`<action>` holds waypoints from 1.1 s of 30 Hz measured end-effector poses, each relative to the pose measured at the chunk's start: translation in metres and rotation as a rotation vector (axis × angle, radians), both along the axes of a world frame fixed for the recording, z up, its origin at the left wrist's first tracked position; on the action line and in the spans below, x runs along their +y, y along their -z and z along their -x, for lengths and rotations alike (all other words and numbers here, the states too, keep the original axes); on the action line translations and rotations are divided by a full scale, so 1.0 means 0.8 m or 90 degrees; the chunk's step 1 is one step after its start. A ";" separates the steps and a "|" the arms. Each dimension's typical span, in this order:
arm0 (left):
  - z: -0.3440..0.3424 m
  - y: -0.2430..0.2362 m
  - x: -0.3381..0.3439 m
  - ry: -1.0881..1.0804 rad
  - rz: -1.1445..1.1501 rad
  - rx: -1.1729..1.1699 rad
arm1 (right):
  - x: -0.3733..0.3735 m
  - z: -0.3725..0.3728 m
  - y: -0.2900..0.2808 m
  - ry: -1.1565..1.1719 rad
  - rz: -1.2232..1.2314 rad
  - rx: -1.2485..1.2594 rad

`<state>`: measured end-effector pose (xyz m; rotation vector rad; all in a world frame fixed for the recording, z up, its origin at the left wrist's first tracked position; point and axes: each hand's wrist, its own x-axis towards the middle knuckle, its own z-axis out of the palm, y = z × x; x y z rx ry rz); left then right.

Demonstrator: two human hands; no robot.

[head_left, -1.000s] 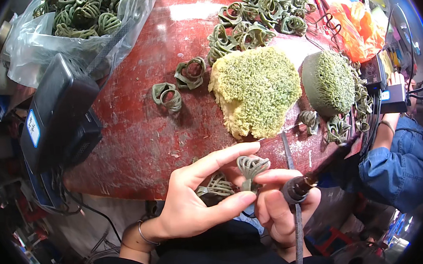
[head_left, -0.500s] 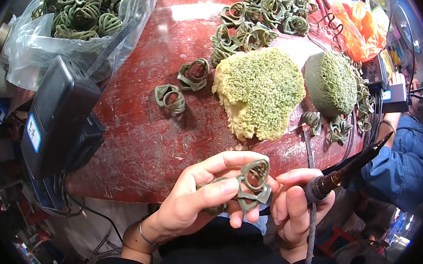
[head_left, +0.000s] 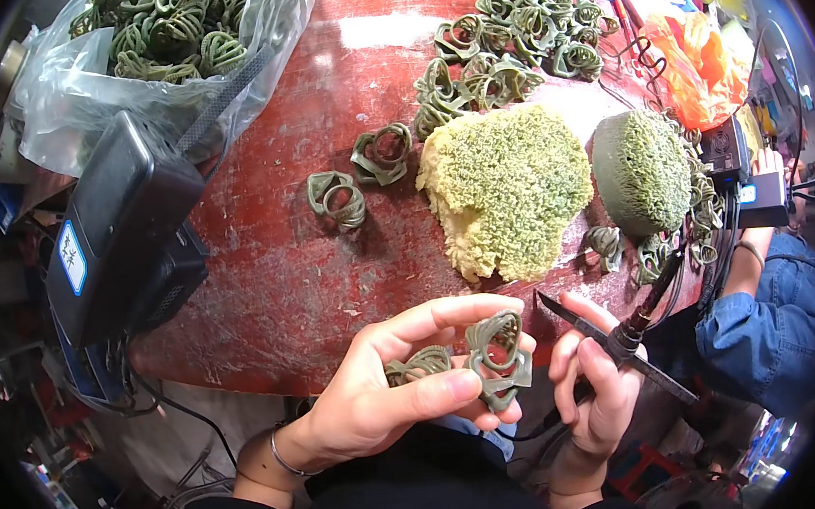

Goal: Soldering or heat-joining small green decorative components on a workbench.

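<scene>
I see both forearms reach in from the lower edge of my feed, wrists bare below the hands. My left hand is turned thumb-side up, its index finger arched forward and to the right, the thumb stretched below it in a pinch, the remaining fingers curled underneath. My right hand stands just beside it, apart, on a steeply raised wrist, gripping with one finger extended forward-left and others bent.
</scene>
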<state>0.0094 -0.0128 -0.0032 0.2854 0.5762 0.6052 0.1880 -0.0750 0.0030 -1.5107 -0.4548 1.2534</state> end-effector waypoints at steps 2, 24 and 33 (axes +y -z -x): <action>0.000 0.001 -0.001 0.018 -0.037 0.035 | -0.006 0.006 0.002 -0.004 -0.018 -0.057; -0.009 -0.004 -0.005 0.076 -0.095 0.021 | -0.023 0.032 -0.032 0.000 -0.143 -0.184; -0.007 0.005 -0.012 0.000 -0.397 0.157 | -0.024 0.036 -0.041 -0.082 -0.122 -0.137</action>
